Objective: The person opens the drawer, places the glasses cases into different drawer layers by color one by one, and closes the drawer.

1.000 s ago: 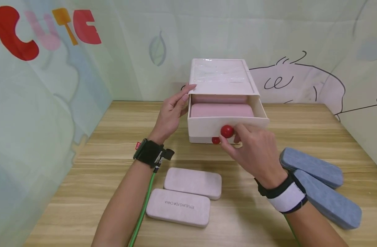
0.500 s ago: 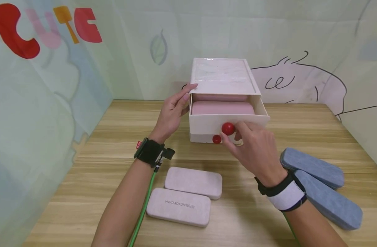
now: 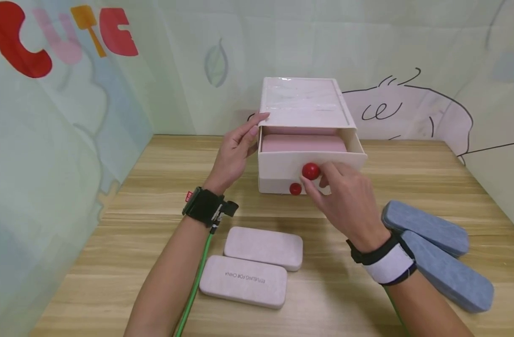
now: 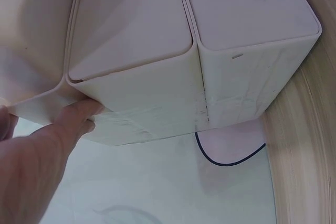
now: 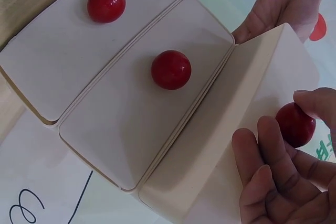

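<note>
A white drawer unit (image 3: 307, 100) stands at the table's back, its top drawer (image 3: 286, 161) partly pulled out. Inside that drawer lies a pink case (image 3: 303, 143), with more pink behind it. My right hand (image 3: 345, 199) pinches the drawer's red knob (image 3: 311, 171) between thumb and fingers; the right wrist view shows the other fingers loosely bent beside the drawer front. Against the unit's upper left side rests my left hand (image 3: 233, 152), a fingertip on the top edge. In the left wrist view its extended fingers (image 4: 73, 114) touch the side wall. Two lower drawers (image 5: 142, 93) are closed.
Two pale cases (image 3: 263, 248) lie side by side in front of the unit, the nearer one printed with lettering. Two blue cases (image 3: 425, 228) lie at the right, near my right wrist. A green cable (image 3: 194, 295) runs along the left forearm. Printed cloth (image 3: 177, 70) hangs behind.
The top drawer has slid a little inward, with my right hand on its knob moving along, and a lower red knob shows more fully. My left hand stays at the unit's side.
</note>
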`<state>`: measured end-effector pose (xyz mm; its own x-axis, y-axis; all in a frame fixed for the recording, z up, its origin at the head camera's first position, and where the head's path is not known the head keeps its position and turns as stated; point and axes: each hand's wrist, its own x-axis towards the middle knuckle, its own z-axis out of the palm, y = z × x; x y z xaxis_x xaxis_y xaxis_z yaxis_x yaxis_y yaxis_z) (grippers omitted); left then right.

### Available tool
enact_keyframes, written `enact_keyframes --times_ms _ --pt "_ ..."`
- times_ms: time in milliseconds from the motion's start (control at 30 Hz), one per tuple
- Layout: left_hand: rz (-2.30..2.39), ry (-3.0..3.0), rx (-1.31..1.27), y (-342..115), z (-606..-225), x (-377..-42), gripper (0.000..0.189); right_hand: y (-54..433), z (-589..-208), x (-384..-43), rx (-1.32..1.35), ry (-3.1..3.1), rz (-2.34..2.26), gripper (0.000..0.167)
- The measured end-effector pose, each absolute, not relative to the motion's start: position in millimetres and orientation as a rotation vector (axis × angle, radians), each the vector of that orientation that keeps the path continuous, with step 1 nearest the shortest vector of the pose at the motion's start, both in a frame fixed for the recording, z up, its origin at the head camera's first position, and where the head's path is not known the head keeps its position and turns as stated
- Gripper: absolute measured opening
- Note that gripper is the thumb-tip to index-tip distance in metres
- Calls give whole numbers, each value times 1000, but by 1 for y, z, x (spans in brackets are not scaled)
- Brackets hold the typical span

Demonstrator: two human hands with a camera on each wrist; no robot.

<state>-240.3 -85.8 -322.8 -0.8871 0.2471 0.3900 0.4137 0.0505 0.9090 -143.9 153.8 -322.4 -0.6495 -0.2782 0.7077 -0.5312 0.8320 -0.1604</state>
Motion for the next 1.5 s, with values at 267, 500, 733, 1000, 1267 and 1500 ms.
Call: enact_keyframes --times_ms 267,500,733,1000,1267,1500 --pt "-1986 -2151 -706 -86 -322 -240 41 151 -323 -145 570 -2321 459 35" --pt "-1982 -2148 -718 -86 -322 -241 41 151 -323 -146 556 -2332 468 35" --pt "-2004 -2130 -738 -87 -323 -241 40 149 -324 -148 553 -2346 495 35" --pt "-2002 -2135 -732 -86 -323 -242 40 149 -323 -150 543 -2353 514 33" --pt "-1991 -2150 -732 -86 -322 -241 40 148 -323 -154 513 -2378 522 32" --pt "-2022 -2128 -732 -86 -321 -239 40 146 -321 -159 497 -2385 534 32"
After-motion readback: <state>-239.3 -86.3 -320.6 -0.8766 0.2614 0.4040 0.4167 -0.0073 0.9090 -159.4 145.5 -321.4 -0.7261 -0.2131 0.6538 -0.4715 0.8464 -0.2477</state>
